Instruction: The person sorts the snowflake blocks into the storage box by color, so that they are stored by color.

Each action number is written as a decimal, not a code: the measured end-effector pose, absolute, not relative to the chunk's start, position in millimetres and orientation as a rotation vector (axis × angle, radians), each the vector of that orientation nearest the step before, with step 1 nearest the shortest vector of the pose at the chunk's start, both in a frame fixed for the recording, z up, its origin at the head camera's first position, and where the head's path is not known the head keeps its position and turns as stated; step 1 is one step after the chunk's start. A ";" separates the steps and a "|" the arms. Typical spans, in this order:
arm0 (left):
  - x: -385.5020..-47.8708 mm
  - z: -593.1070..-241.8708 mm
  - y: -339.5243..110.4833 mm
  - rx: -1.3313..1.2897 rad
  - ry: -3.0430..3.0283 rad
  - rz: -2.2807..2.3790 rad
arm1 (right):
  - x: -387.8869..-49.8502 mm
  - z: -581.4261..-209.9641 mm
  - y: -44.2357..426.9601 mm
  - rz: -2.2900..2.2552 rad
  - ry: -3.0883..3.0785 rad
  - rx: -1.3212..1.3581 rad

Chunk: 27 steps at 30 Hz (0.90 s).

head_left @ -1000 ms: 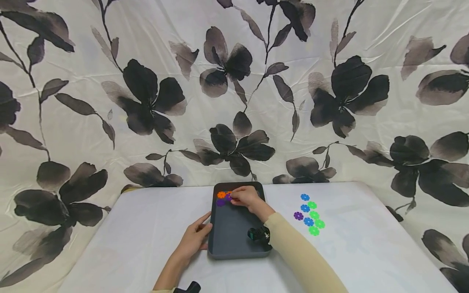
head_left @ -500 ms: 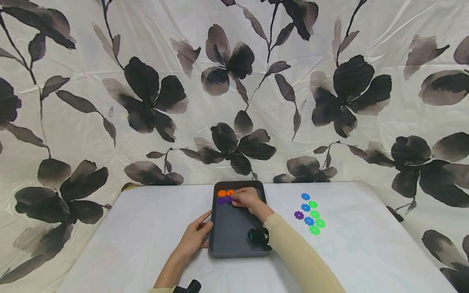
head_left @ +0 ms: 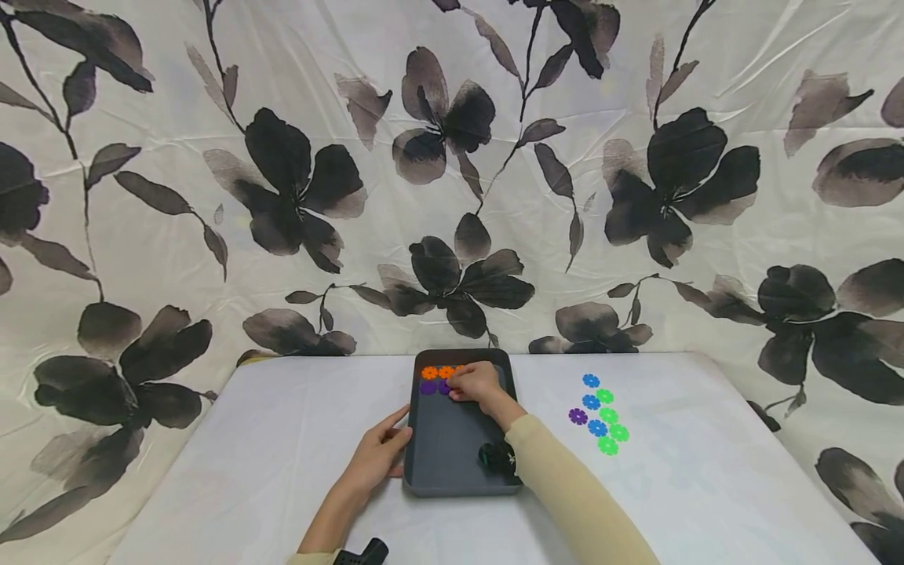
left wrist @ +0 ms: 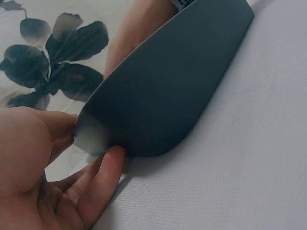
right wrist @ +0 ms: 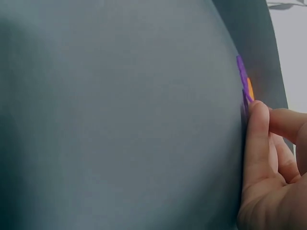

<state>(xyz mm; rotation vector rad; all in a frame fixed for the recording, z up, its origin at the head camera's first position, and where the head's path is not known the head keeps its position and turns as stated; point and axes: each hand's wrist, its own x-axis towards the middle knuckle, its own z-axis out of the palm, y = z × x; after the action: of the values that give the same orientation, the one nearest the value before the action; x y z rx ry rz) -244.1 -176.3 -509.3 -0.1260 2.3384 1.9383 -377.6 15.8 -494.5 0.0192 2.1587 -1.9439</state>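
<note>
My right hand [head_left: 476, 382] reaches into the dark grey tray [head_left: 459, 455]. Its thumb and fingertips pinch a purple flower-shaped disc [head_left: 444, 387] low over the tray's floor, near the far end. To its left lies another purple disc [head_left: 428, 388]. Behind them is a row of orange flower discs [head_left: 446, 372], partly covered by my fingers. In the right wrist view, the pinched purple disc [right wrist: 248, 91] shows only as a thin edge. My left hand [head_left: 374, 455] holds the tray's left side, thumb at the rim and a finger against the wall [left wrist: 144, 110].
Right of the tray, on the white table [head_left: 678, 486], lie several loose flower discs: blue [head_left: 597, 428], green [head_left: 608, 446] and one purple disc [head_left: 577, 417]. A floral cloth [head_left: 438, 196] hangs behind the table.
My right hand has shifted slightly right and uncovered more of the orange row and the purple disc at its fingertips. My left hand stays on the tray.
</note>
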 end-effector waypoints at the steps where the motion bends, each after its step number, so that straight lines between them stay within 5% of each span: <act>1: -244.2 -509.4 -176.3 -0.127 2.339 1.938 | -377.5 -494.7 15.4 -1.937 2.171 0.020; 27: -242.7 -508.2 -176.5 -0.147 2.349 1.923 | -376.9 -497.8 10.5 -1.850 2.323 0.077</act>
<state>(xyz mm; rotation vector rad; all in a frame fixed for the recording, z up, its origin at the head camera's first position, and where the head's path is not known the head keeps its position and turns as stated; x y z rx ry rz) -242.7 -176.5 -508.2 -0.1468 2.3495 1.9225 -376.9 10.5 -497.8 0.0774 2.3226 -1.8499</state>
